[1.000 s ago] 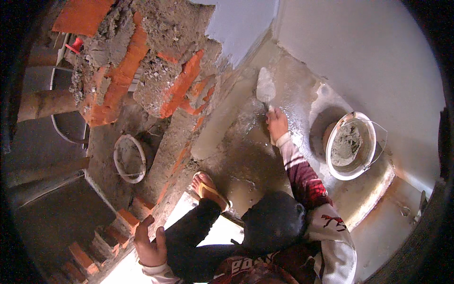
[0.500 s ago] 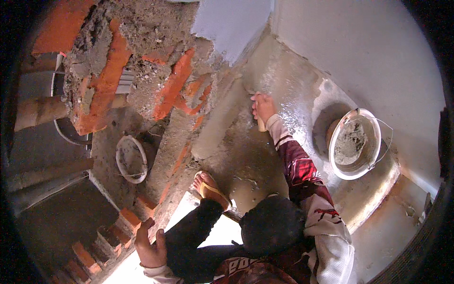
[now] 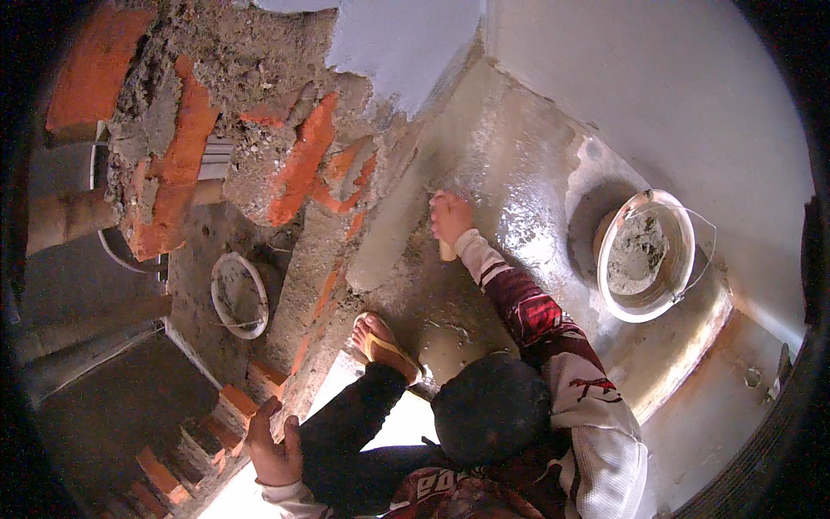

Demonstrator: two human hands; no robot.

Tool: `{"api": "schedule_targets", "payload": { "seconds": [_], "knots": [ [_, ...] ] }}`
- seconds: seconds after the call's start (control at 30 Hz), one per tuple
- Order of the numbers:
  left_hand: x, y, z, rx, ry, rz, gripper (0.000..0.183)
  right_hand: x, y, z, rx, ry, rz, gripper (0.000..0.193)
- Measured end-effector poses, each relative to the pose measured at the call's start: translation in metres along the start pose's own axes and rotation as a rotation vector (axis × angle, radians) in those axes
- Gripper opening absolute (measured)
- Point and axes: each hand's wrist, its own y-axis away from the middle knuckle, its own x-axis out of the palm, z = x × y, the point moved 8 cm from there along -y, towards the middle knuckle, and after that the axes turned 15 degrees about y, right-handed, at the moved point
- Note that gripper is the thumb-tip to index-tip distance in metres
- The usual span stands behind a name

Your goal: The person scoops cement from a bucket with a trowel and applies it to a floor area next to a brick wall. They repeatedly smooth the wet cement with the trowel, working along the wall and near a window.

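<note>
My right hand (image 3: 451, 218) is closed round the pale wooden handle (image 3: 447, 251) of what looks like a trowel. Its blade is hard to make out against the wet grey cement (image 3: 510, 186) under my hand. At the lower left, my left hand (image 3: 275, 445) hangs beside my dark trouser leg, fingers apart and nothing in it. My left foot (image 3: 380, 342), in a yellow-strapped sandal, is planted at the near left edge of the wet surface.
A white-rimmed bucket (image 3: 605, 272) with grey mortar inside stands to the right, by the smooth wall (image 3: 657, 95). Another bucket (image 3: 259, 298) sits lower down on the left. Broken brickwork (image 3: 298, 160) juts out at the upper left. Exposed bricks (image 3: 238, 402) line the left edge.
My right hand has moved left and a little nearer across the wet cement, still gripping the wooden handle. My left hand stays about where it was. The view has shifted slightly.
</note>
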Motion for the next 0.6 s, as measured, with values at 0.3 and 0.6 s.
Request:
{"api": "schedule_targets", "payload": {
  "seconds": [0.3,0.6],
  "knots": [
    [0.003,-0.011,-0.005,-0.003,0.004,0.028,0.032,0.001,0.022,-0.058,-0.287,0.458,-0.085,0.025],
    [0.000,-0.007,-0.004,-0.013,-0.012,0.023,0.032,-0.046,-0.013,0.059,-0.134,0.218,-0.089,0.034]
  ]
}}
